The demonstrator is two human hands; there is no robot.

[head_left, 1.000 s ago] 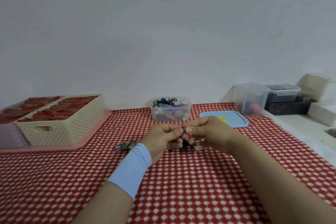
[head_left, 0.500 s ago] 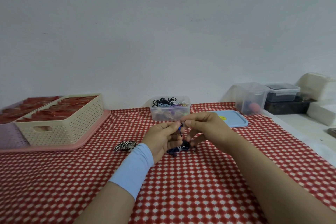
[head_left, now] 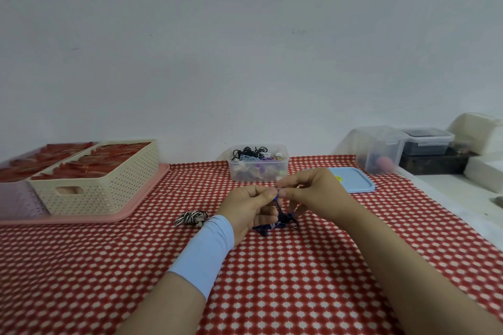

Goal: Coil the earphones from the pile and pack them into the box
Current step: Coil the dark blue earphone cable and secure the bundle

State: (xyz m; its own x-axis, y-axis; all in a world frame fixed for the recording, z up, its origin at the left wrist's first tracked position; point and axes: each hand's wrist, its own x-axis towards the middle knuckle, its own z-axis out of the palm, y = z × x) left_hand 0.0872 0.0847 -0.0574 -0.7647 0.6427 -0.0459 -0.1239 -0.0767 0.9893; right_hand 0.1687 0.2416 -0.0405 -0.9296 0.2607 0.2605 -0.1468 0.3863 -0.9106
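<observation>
**Step in hand, by my judgement:** winding the blue earphones (head_left: 283, 219) into a coil above the middle of the table (head_left: 272, 294).

**Grip:** My left hand (head_left: 248, 207) and right hand (head_left: 315, 193) meet fingertip to fingertip. Each pinches the cord between thumb and forefinger, and a short blue run shows between the two pinches. The rest hangs as a loose dark bundle that reaches the cloth just below the hands. I cannot tell whether any loop is already wrapped round a finger, because the fingers hide it.

**To do it well:**
- Hold one pinch fixed as the anchor and feed slack with the other.
- Lay turns of even size and keep the hanging bundle from dragging into a knot.
- Tuck the free end before letting go, or the coil is likely to spring open.

**Destination:** The box (head_left: 239, 173), clear and open, stands toward the far edge, straight beyond the hands. It already holds a tangle of cords nearly to its rim. Its lid (head_left: 353, 185) lies flat just right of it, partly behind the right hand.

**Edges and room:**
- A striped bundle (head_left: 192, 217) lies on the cloth just left of the left wrist, apart from it.
- The basket (head_left: 109, 190) on its tray (head_left: 114, 218) takes the far left corner.
- The right edge meets a white ledge (head_left: 449, 193) carrying containers.
- The open room is the near half of the table, where only my forearms lie.
- The path from hands to box is short, with nothing standing in it.
</observation>
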